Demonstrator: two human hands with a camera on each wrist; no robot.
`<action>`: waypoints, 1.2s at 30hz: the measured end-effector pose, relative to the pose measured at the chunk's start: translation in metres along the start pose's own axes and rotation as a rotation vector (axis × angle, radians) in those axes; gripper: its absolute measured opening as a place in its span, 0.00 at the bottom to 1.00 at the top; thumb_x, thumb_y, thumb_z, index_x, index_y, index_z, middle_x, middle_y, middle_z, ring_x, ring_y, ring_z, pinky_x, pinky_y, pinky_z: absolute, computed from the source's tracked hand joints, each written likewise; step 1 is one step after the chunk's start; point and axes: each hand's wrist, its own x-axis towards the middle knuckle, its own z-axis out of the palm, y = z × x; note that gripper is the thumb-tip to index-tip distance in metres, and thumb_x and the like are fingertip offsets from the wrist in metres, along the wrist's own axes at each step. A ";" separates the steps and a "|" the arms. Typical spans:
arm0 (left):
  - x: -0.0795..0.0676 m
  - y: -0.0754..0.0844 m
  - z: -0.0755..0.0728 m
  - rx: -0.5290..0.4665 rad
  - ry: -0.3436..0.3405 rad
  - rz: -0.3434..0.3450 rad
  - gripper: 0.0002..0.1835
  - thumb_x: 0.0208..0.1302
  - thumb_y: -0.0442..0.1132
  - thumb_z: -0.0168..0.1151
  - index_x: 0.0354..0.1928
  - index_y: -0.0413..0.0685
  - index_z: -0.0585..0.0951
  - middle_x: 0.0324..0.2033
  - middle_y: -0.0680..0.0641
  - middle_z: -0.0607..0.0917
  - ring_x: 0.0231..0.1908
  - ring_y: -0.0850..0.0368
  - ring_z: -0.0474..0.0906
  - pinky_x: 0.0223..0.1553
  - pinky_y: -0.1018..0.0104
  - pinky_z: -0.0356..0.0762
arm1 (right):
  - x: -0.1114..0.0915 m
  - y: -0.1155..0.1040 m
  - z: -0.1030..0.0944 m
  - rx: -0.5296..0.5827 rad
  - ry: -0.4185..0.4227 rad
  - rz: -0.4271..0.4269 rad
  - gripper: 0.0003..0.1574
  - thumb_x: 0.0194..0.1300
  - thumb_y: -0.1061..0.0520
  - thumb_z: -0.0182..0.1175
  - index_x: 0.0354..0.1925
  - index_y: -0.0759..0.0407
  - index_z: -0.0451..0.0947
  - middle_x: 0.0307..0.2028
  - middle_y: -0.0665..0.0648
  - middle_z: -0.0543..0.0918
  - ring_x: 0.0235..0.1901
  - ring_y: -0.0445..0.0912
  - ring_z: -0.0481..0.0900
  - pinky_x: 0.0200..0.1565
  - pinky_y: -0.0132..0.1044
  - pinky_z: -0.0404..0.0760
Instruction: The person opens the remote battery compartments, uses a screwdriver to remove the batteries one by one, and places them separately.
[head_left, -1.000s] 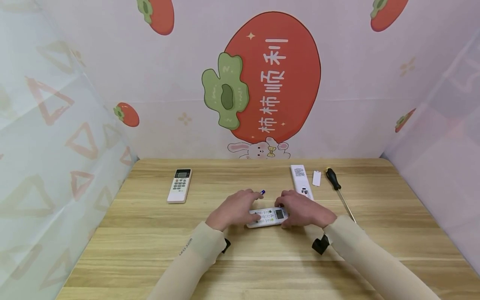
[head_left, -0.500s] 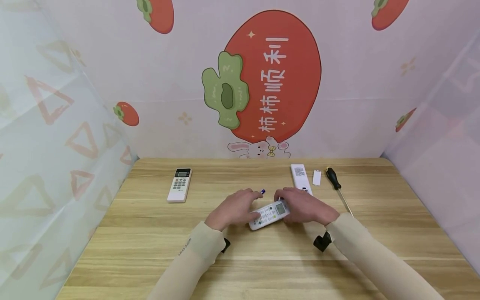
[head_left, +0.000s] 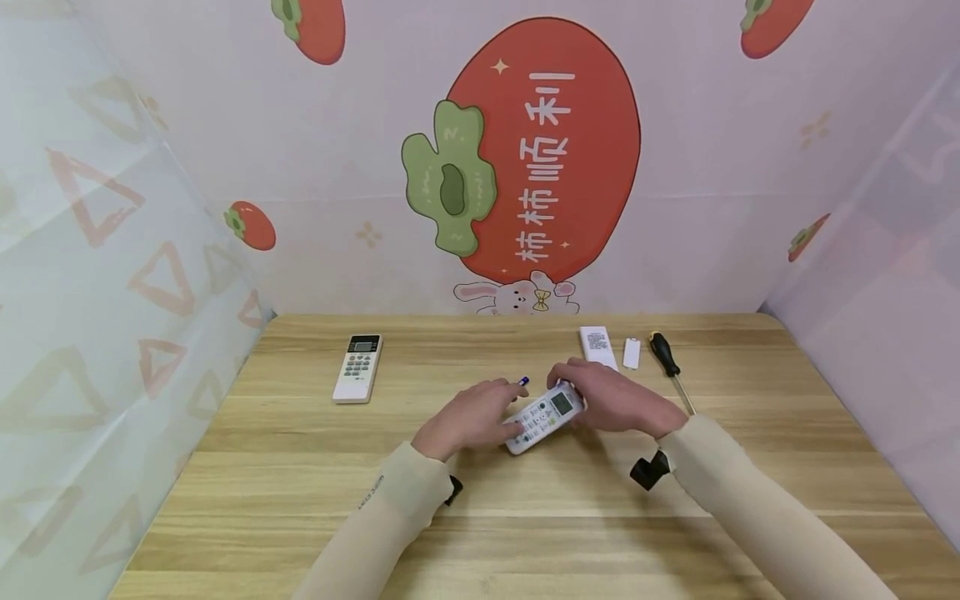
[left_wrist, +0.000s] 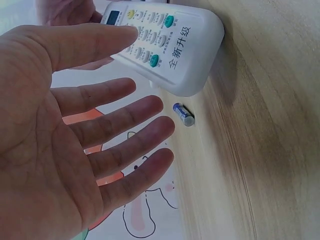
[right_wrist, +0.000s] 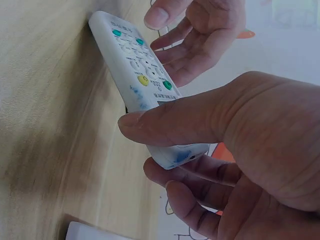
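The step in hand seems to be the handling of a white remote control (head_left: 542,419), which is near the middle of the wooden table (head_left: 525,542), between the two hands. The right hand (head_left: 611,398) pinches it by the screen end, with the thumb on one side edge and the fingers curled at the opposite side. This end is tilted up; whether the low end touches the table, I cannot tell. The left hand (head_left: 472,417) has its fingers spread and almost straight, and they hold nothing. Its thumb is over the keypad end, but contact is not clear.

A small blue battery (head_left: 523,381) lies just beside the left fingers. A second remote control (head_left: 597,346) lies behind the right hand, partly covered by it.

In my judgement, the next move calls for a firm right-hand pinch, a left hand that gives support to the low end, and care not to push the battery.
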 end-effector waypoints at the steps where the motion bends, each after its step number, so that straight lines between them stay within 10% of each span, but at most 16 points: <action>1: 0.000 0.000 0.000 -0.005 -0.003 -0.005 0.29 0.67 0.48 0.68 0.68 0.48 0.76 0.59 0.47 0.81 0.54 0.54 0.77 0.57 0.54 0.76 | 0.000 0.000 -0.001 0.001 -0.002 -0.002 0.31 0.52 0.69 0.76 0.52 0.52 0.78 0.43 0.50 0.78 0.42 0.46 0.76 0.48 0.43 0.79; 24: -0.001 0.004 0.001 -0.021 -0.007 0.001 0.29 0.66 0.49 0.70 0.65 0.46 0.78 0.59 0.48 0.82 0.55 0.55 0.77 0.60 0.53 0.75 | 0.003 -0.005 -0.013 -0.061 -0.028 -0.065 0.31 0.55 0.70 0.75 0.51 0.48 0.76 0.44 0.49 0.77 0.45 0.47 0.78 0.51 0.47 0.82; 36: 0.001 0.004 0.002 -0.066 -0.011 0.052 0.25 0.67 0.46 0.69 0.62 0.43 0.79 0.48 0.49 0.84 0.40 0.61 0.76 0.43 0.65 0.77 | 0.004 -0.004 -0.007 -0.084 0.015 -0.118 0.31 0.52 0.77 0.71 0.45 0.51 0.71 0.39 0.47 0.73 0.40 0.44 0.76 0.42 0.38 0.80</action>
